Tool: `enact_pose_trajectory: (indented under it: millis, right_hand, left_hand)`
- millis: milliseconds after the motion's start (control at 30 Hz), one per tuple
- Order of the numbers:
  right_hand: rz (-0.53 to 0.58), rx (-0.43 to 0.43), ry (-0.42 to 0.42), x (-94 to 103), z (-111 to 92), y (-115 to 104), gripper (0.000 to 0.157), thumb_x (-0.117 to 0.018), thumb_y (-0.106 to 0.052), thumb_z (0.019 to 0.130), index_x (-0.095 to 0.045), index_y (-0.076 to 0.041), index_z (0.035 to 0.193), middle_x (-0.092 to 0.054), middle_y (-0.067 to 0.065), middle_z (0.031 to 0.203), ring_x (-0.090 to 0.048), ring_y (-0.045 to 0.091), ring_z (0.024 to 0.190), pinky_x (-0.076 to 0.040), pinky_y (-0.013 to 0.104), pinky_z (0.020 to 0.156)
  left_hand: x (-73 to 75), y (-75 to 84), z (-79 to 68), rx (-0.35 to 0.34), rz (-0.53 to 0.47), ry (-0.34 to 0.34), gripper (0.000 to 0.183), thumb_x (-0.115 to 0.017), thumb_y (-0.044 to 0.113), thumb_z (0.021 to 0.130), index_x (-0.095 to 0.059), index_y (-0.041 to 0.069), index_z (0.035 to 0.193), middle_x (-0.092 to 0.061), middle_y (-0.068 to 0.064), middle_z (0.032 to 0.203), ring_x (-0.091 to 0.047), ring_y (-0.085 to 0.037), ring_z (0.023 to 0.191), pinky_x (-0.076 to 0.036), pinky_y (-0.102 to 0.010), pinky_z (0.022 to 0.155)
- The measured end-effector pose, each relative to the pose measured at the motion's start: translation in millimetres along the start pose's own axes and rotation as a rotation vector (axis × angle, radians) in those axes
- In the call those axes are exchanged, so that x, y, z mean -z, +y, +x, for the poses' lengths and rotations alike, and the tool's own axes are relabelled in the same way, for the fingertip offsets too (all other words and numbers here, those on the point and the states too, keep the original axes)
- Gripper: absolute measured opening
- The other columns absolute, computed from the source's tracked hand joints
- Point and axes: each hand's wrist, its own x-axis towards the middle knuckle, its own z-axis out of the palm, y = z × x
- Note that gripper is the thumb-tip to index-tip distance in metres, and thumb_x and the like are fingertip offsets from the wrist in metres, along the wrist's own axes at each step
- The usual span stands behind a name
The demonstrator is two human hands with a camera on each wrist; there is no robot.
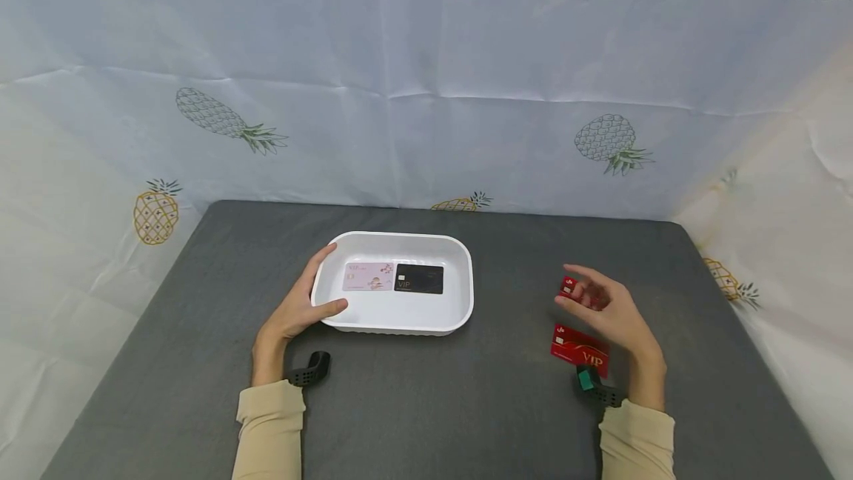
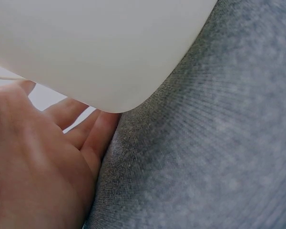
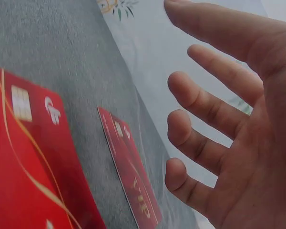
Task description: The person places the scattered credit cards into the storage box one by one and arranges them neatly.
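Note:
My left hand holds the left end of a white tray, thumb at the near rim and fingers along the far left side. In the left wrist view the fingers lie against the tray's outer wall. Inside the tray, a pink VIP card lies left of a black VIP card. My right hand hovers over a red card, which it partly hides. Nearer the wrist lies another red VIP card. The right wrist view shows my right fingers loosely bent, gripping nothing.
A dark grey cloth covers the table. Behind it hangs a pale curtain printed with pineapples. Black wrist devices sit at the left wrist and right wrist.

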Motion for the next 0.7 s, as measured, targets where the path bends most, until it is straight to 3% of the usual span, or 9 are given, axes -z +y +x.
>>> enact_pose_trajectory:
  millis: [400,700]
  right_hand:
    - [-0.092,-0.093,0.009,17.2,-17,19,0.051,-0.078,-0.008,0.088,-0.059,0.001,0.134,-0.054,-0.009,0.083,-0.049,0.008,0.065,-0.042,0.024,0.059]
    - [-0.211,-0.233,-0.04,25.4,-25,28,0.062,-0.081,-0.021,0.088,-0.055,0.003,0.14,-0.052,0.003,0.087,-0.042,0.006,0.062,-0.036,0.026,0.058]
  left_hand:
    - [-0.9,-0.5,0.9,-0.004,-0.012,-0.002,0.103,-0.08,0.013,0.082,-0.018,0.023,0.164,-0.031,-0.018,0.162,-0.043,-0.033,0.13,-0.039,-0.048,0.103]
    - [-1.1,-1.0,0.5,0.0,-0.002,0.004,0.103,-0.079,0.014,0.081,-0.019,0.024,0.164,-0.032,-0.017,0.161,-0.043,-0.032,0.13,-0.037,-0.048,0.104]
